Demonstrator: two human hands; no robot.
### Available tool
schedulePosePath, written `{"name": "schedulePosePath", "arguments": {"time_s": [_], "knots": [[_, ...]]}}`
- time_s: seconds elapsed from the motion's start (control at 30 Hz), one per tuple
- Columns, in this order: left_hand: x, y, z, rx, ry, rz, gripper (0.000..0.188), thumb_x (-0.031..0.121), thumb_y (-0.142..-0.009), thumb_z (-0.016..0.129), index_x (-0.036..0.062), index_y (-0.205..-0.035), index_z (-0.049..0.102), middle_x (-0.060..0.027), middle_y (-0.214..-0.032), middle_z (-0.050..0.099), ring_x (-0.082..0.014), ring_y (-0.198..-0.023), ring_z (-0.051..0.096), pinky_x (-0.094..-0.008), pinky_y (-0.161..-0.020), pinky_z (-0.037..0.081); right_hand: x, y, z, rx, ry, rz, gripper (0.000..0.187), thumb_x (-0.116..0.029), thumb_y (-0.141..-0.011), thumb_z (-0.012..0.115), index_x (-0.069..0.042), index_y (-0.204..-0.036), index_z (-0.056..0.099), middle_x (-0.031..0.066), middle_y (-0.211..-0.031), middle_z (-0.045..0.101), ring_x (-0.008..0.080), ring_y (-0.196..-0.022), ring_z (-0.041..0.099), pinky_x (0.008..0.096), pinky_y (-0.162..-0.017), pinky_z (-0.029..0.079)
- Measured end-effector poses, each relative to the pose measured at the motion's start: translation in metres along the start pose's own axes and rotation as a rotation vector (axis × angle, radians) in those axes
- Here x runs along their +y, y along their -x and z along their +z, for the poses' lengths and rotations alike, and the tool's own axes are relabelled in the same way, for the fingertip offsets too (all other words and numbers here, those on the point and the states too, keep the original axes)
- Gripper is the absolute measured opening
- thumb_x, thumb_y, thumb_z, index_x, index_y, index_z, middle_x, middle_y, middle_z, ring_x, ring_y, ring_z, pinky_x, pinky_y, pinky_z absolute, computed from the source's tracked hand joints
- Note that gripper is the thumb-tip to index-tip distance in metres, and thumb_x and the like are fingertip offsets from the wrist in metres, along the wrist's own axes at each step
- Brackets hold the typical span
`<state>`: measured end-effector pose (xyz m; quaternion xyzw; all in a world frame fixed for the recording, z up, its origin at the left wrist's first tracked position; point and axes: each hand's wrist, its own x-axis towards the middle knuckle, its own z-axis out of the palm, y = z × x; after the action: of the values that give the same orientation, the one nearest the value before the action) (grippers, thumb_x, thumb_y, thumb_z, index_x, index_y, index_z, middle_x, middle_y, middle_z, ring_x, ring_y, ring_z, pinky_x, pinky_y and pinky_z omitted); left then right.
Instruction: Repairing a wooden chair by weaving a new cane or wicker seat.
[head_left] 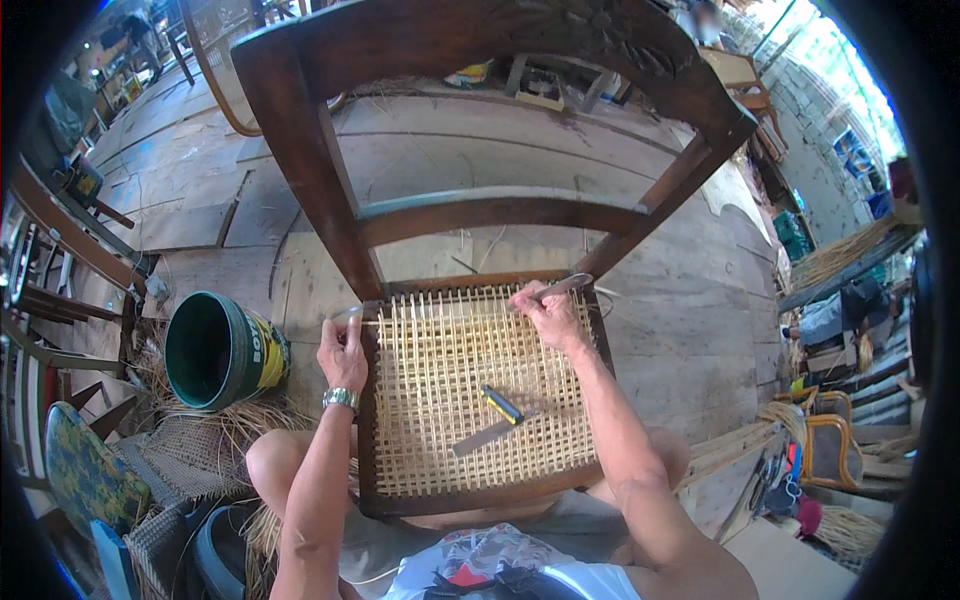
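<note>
A dark wooden chair (pixel 293 120) faces me, its seat woven with pale cane strips (pixel 440 380). At the seat's left back corner my left hand (pixel 342 355) is closed in a pinch on a thin cane strip (pixel 370 322) that runs to the weave. Over the right back part, my right hand (pixel 553 320) grips a slim dark tool (pixel 562 287), whose tip end is partly hidden by the fingers. On the weave lies a yellow-and-black handled tool (pixel 502 405), with a flat grey blade or strip (pixel 482 438) touching it; whether they are joined I cannot tell.
A green bucket (pixel 205 350) stands left of the chair, near loose cane strands (pixel 215 425) and a woven mat (pixel 190 455). Wooden boards (pixel 660 350) cover the floor. Other chair frames are at the left, and cane bundles (pixel 845 255) lie at the right.
</note>
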<state>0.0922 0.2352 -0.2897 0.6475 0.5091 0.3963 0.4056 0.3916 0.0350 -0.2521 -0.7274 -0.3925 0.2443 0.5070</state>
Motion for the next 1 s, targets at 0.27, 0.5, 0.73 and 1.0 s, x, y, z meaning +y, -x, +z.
{"name": "schedulePosePath", "arguments": {"time_s": [0.27,0.5,0.73,1.0], "knots": [[0.005,0.007,-0.002,-0.021,-0.013,-0.015,0.037,0.033,-0.094,0.068,0.0023,-0.082,0.052,-0.0041,-0.069,0.050,-0.0139,-0.067,0.042,-0.0318,-0.064,0.042,-0.004,-0.003,-0.029,0.049,-0.034,0.099,0.036,-0.039,-0.097,0.065,-0.004,-0.097,0.075,0.0033,-0.090,0.074,0.0099,-0.080,0.065,0.0261,-0.074,0.050],[0.010,0.006,0.001,-0.027,-0.024,-0.027,0.032,0.030,-0.095,0.068,0.0018,-0.086,0.056,-0.0068,-0.071,0.059,-0.0146,-0.067,0.049,-0.0320,-0.066,0.047,0.013,0.013,-0.032,0.126,-0.198,0.008,0.026,-0.027,-0.099,0.064,-0.002,-0.101,0.073,0.0026,-0.095,0.072,0.0093,-0.084,0.066,0.0239,-0.075,0.053],[0.011,0.005,-0.006,-0.025,-0.013,-0.055,0.032,0.030,-0.094,0.069,0.0017,-0.088,0.056,-0.0091,-0.074,0.059,-0.0178,-0.069,0.051,-0.0341,-0.069,0.047,0.007,0.009,-0.028,0.022,0.086,-0.012,0.032,-0.034,-0.096,0.066,-0.004,-0.100,0.073,0.0042,-0.092,0.074,0.0136,-0.085,0.067,0.0291,-0.078,0.052],[0.030,0.025,-0.020,-0.084,-0.008,-0.540,0.069,0.060,-0.095,0.053,-0.0088,-0.092,0.063,-0.0257,-0.088,0.064,-0.0415,-0.091,0.060,-0.0454,-0.086,0.047,-0.029,0.021,-0.035,0.191,0.052,-0.188,0.020,-0.020,-0.097,0.065,-0.001,-0.098,0.072,0.0053,-0.088,0.070,0.0142,-0.083,0.066,0.0286,-0.076,0.053]]}}
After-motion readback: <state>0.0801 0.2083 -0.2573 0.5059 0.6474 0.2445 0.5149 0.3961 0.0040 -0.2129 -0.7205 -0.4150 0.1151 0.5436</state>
